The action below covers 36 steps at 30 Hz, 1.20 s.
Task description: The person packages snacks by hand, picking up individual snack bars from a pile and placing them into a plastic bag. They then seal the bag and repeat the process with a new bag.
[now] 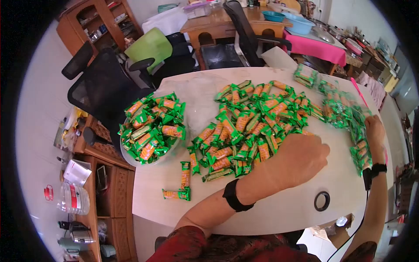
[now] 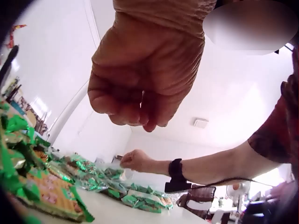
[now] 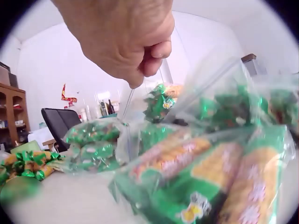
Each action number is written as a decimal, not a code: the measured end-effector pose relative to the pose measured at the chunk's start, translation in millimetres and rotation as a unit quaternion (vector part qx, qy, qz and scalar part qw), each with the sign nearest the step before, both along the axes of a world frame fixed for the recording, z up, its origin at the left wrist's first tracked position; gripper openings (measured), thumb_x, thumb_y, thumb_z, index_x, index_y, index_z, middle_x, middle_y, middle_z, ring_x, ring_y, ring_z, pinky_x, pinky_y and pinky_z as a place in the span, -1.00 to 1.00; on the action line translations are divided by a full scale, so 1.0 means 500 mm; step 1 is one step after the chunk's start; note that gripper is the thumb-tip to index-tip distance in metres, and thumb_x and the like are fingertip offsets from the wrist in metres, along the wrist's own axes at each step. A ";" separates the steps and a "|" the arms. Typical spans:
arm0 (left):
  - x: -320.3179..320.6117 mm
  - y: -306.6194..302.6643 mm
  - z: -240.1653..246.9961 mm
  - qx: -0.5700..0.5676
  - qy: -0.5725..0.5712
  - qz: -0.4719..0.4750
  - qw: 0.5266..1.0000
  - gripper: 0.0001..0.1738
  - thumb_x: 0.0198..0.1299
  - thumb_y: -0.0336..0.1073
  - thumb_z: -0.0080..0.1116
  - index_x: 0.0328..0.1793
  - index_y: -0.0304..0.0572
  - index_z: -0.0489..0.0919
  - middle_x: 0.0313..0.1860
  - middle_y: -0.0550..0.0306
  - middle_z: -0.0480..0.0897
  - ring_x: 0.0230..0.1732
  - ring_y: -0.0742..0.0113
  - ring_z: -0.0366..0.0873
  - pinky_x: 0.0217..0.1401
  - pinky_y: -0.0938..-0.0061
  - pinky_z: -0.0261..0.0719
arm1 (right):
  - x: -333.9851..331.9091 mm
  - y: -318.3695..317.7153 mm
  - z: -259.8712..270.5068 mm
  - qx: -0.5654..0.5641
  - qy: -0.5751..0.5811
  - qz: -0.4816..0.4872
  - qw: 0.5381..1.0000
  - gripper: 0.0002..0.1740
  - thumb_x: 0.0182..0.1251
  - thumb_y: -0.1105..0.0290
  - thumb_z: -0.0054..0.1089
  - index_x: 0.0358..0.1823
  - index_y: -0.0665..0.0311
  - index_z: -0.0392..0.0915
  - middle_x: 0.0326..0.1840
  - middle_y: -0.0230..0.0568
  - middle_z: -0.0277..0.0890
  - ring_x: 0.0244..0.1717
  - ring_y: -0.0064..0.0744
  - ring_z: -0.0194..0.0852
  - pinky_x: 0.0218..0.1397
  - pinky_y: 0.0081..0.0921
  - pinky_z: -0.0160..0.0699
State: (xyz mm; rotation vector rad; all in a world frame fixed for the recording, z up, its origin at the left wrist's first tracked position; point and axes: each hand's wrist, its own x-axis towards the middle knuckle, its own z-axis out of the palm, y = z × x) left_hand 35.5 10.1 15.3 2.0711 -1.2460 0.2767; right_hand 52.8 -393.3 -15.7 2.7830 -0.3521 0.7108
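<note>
My right hand point(image 1: 374, 131) pinches the top edge of a clear plastic bag point(image 3: 127, 105) at the right side of the table. Green-and-orange snack packets point(image 3: 238, 182) show through the bags below and beside that hand. Over the front of the pile of loose wrapped snack packets point(image 1: 242, 126), my left hand point(image 1: 292, 159) is raised with its fingers curled in toward the palm. From below, in the left wrist view, the left hand point(image 2: 145, 74) shows nothing held. More filled bags point(image 1: 340, 107) lie along the table's right edge.
A clear tub point(image 1: 126, 155) heaped with packets stands at the left. Flat clear plastic bags point(image 1: 196, 102) lie behind the pile. Two loose packets point(image 1: 185, 174) lie front left, and a black ring point(image 1: 322, 201) lies front right. Office chairs point(image 1: 100, 87) stand beyond the table.
</note>
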 end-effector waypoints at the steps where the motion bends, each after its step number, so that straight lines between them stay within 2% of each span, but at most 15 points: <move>1: 0.012 0.005 0.002 -0.032 -0.014 0.028 0.999 -0.80 0.12 -0.26 0.12 -0.49 -0.18 0.50 -0.42 0.00 0.53 -0.31 -0.01 0.57 -0.33 0.14 0.55 | 0.002 0.004 -0.003 0.004 -0.003 0.006 1.000 -0.86 0.30 0.29 0.09 -0.30 0.18 0.55 -0.22 -0.11 0.45 -0.17 0.05 0.51 -0.19 -0.07 0.47; 2: 0.039 0.013 0.001 0.000 -0.063 0.040 0.997 -0.82 0.08 -0.29 0.14 -0.48 -0.21 0.49 -0.36 0.01 0.54 -0.21 0.00 0.56 -0.29 0.14 0.57 | -0.003 0.005 0.002 0.023 -0.008 0.013 1.000 -0.85 0.30 0.29 0.09 -0.28 0.18 0.57 -0.21 -0.11 0.45 -0.16 0.05 0.51 -0.19 -0.08 0.47; 4: 0.097 0.041 0.013 0.060 -0.091 0.192 0.975 -0.88 0.05 -0.33 0.13 -0.43 -0.23 0.54 -0.34 0.04 0.55 -0.14 0.03 0.54 -0.25 0.13 0.59 | -0.019 0.013 0.015 0.029 -0.009 0.020 0.999 -0.78 0.28 0.31 0.14 -0.09 0.19 0.60 -0.24 -0.12 0.45 -0.20 0.01 0.52 -0.20 -0.11 0.49; 6: 0.178 0.081 0.023 0.128 -0.187 0.314 0.922 -0.87 0.07 -0.34 0.11 -0.35 -0.21 0.63 -0.29 -0.01 0.60 -0.16 0.02 0.59 -0.19 0.12 0.61 | -0.034 0.020 0.018 0.053 -0.032 0.044 0.997 -0.73 0.27 0.34 0.16 -0.01 0.19 0.58 -0.24 -0.13 0.45 -0.23 -0.02 0.52 -0.21 -0.15 0.49; 8: 0.263 0.123 0.033 0.242 -0.066 0.395 0.884 -0.78 0.09 -0.33 0.09 -0.22 -0.21 0.70 -0.19 -0.11 0.67 -0.11 -0.05 0.65 -0.12 0.14 0.63 | -0.057 0.038 0.027 0.074 -0.054 0.066 0.994 -0.67 0.26 0.37 0.18 0.07 0.19 0.57 -0.25 -0.14 0.46 -0.26 -0.06 0.52 -0.22 -0.18 0.50; 13: 0.366 0.234 -0.030 0.387 0.021 0.390 0.835 -0.71 0.09 -0.36 0.07 -0.12 -0.29 0.70 -0.12 -0.27 0.67 -0.05 -0.03 0.68 -0.06 0.21 0.65 | -0.135 0.092 0.023 0.289 -0.076 0.139 0.944 -0.67 0.33 0.51 0.16 0.12 0.30 0.54 -0.30 -0.29 0.47 -0.33 -0.47 0.46 -0.23 -0.48 0.47; 16: 0.377 0.270 -0.088 0.443 0.018 0.381 0.811 -0.74 0.09 -0.31 0.06 -0.21 -0.19 0.73 -0.16 -0.06 0.72 -0.08 0.05 0.69 -0.12 0.17 0.66 | -0.187 0.128 0.015 0.340 -0.089 0.155 0.923 -0.72 0.34 0.54 0.16 0.07 0.35 0.55 -0.29 -0.33 0.48 -0.27 -0.60 0.39 -0.21 -0.58 0.43; 19: 0.362 0.277 -0.089 0.362 -0.014 0.411 0.837 -0.74 0.09 -0.32 0.07 -0.20 -0.21 0.73 -0.16 -0.10 0.71 -0.07 0.03 0.69 -0.11 0.15 0.66 | -0.232 0.204 0.036 0.382 -0.097 0.188 0.899 -0.77 0.35 0.53 0.17 0.02 0.37 0.56 -0.27 -0.33 0.52 -0.26 -0.59 0.41 -0.20 -0.61 0.43; 21: 0.352 0.268 -0.065 0.310 -0.012 0.488 0.816 -0.77 0.06 -0.27 0.20 -0.21 -0.20 0.71 -0.17 -0.10 0.70 -0.08 -0.08 0.66 -0.05 0.11 0.63 | -0.250 0.226 0.021 0.407 -0.115 0.213 0.881 -0.79 0.37 0.51 0.16 -0.01 0.37 0.58 -0.26 -0.38 0.52 -0.32 -0.65 0.37 -0.26 -0.66 0.40; 27: 0.279 0.253 0.020 0.203 -0.111 0.474 0.850 -0.81 0.10 -0.28 0.14 -0.28 -0.18 0.70 -0.27 -0.09 0.70 -0.21 -0.08 0.65 -0.14 0.12 0.60 | -0.304 0.353 0.005 0.620 -0.067 0.196 0.757 -0.80 0.32 0.52 0.22 -0.05 0.33 0.61 -0.36 -0.50 0.46 -0.43 -0.75 0.32 -0.40 -0.74 0.34; 29: 0.226 0.259 0.038 0.064 -0.125 0.336 0.931 -0.80 0.11 -0.34 0.10 -0.25 -0.24 0.70 -0.28 -0.10 0.70 -0.25 -0.05 0.66 -0.23 0.15 0.58 | -0.309 0.390 -0.011 0.654 -0.056 0.210 0.724 -0.82 0.31 0.55 0.19 -0.08 0.34 0.63 -0.36 -0.49 0.48 -0.42 -0.75 0.35 -0.41 -0.75 0.36; 31: 0.140 0.237 0.066 -0.030 -0.017 0.267 0.963 -0.84 0.11 -0.38 0.15 -0.24 -0.28 0.68 -0.36 0.01 0.70 -0.35 0.15 0.64 -0.30 0.32 0.54 | -0.317 0.430 -0.006 0.711 -0.028 0.162 0.684 -0.82 0.30 0.53 0.21 -0.08 0.36 0.64 -0.33 -0.43 0.54 -0.36 -0.75 0.42 -0.39 -0.74 0.44; 32: 0.103 0.227 0.076 -0.031 -0.014 0.252 0.967 -0.84 0.11 -0.38 0.15 -0.24 -0.28 0.68 -0.36 0.01 0.70 -0.35 0.15 0.64 -0.30 0.32 0.54 | -0.318 0.441 -0.003 0.718 -0.014 0.166 0.676 -0.79 0.29 0.51 0.22 -0.06 0.35 0.63 -0.30 -0.41 0.55 -0.35 -0.74 0.43 -0.38 -0.73 0.47; 34: 0.039 0.210 0.084 -0.106 0.193 0.165 0.961 -0.85 0.10 -0.55 0.16 -0.19 -0.33 0.67 -0.40 0.22 0.64 -0.35 0.56 0.53 -0.24 0.64 0.49 | -0.319 0.467 -0.001 0.740 -0.014 0.186 0.647 -0.71 0.28 0.47 0.25 0.03 0.34 0.59 -0.22 -0.37 0.56 -0.34 -0.72 0.45 -0.37 -0.70 0.51; 36: -0.006 0.186 0.078 -0.128 0.205 0.108 0.964 -0.85 0.11 -0.55 0.16 -0.20 -0.30 0.67 -0.37 0.21 0.65 -0.36 0.54 0.53 -0.28 0.63 0.47 | -0.317 0.493 0.012 0.752 -0.039 0.190 0.630 -0.65 0.27 0.44 0.28 0.08 0.34 0.56 -0.18 -0.35 0.55 -0.34 -0.71 0.46 -0.37 -0.68 0.53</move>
